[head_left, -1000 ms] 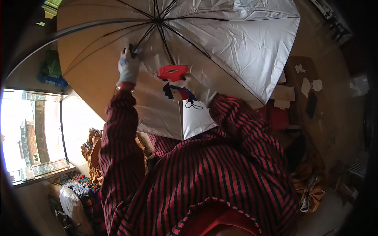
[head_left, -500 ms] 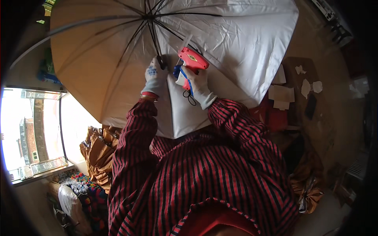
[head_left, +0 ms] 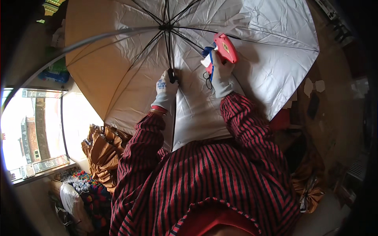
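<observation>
An open umbrella (head_left: 271,27) spreads its silvery inner side in front of me, dark ribs fanning out from a hub near the top. My left hand (head_left: 166,85), in a white work glove with blue print, is closed around a dark rib joint (head_left: 172,75) below the hub. To its right, my right hand (head_left: 221,76), gloved in white and blue, grips a red and white tagging gun (head_left: 226,49) by its handle. The gun's nose points up and away, over the canopy. A thin black loop (head_left: 207,81) dangles from the handle.
Crumpled brown bundles (head_left: 103,153) lie at lower left, beside a bright window (head_left: 35,129). Under them is a colourful knitted heap (head_left: 92,196) with a clear plastic-wrapped item (head_left: 75,204). White paper pieces (head_left: 314,86) and a dark flat object (head_left: 313,106) rest at right.
The umbrella has shifted right and slightly down in view, with my left hand still on it. My right hand has carried the tagging gun up and right, farther from my left hand.
</observation>
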`<action>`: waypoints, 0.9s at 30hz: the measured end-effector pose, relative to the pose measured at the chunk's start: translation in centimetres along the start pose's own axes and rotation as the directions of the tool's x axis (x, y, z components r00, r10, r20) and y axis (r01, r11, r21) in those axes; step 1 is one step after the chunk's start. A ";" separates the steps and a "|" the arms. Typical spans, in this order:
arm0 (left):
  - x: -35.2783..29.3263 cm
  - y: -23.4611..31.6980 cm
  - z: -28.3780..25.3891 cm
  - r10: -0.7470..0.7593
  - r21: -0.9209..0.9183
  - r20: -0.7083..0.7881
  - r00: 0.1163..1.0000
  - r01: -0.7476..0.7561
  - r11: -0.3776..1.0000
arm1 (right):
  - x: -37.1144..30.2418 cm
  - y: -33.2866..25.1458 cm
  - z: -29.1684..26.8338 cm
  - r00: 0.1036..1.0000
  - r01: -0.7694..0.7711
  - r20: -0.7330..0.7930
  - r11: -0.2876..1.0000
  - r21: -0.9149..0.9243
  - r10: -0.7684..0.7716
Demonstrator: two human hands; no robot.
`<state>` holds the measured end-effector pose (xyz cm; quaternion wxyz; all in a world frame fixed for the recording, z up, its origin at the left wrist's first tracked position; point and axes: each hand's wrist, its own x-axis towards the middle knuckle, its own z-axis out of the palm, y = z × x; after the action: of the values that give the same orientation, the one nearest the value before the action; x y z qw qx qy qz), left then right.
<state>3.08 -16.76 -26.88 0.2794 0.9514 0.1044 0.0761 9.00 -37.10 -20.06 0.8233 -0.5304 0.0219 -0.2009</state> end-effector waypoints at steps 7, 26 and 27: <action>1.0 -0.1 -0.1 -0.027 0.127 0.016 1.000 0.025 0.992 | -3.9 4.9 -2.4 0.872 -0.145 0.447 0.978 -0.149 0.197; 1.9 3.8 -1.9 -0.133 -0.057 -0.001 0.991 0.133 0.989 | -6.0 6.4 0.2 0.779 -0.502 0.338 0.849 -0.166 0.527; 2.1 3.7 -1.8 -0.166 -0.068 -0.004 0.986 0.165 0.984 | -6.2 6.6 0.0 0.807 -0.418 0.357 0.882 -0.220 0.471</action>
<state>5.29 -18.34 -23.21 0.3164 0.9291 0.1817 0.0607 5.39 -32.54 -26.99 0.7973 -0.5929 -0.0100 0.1123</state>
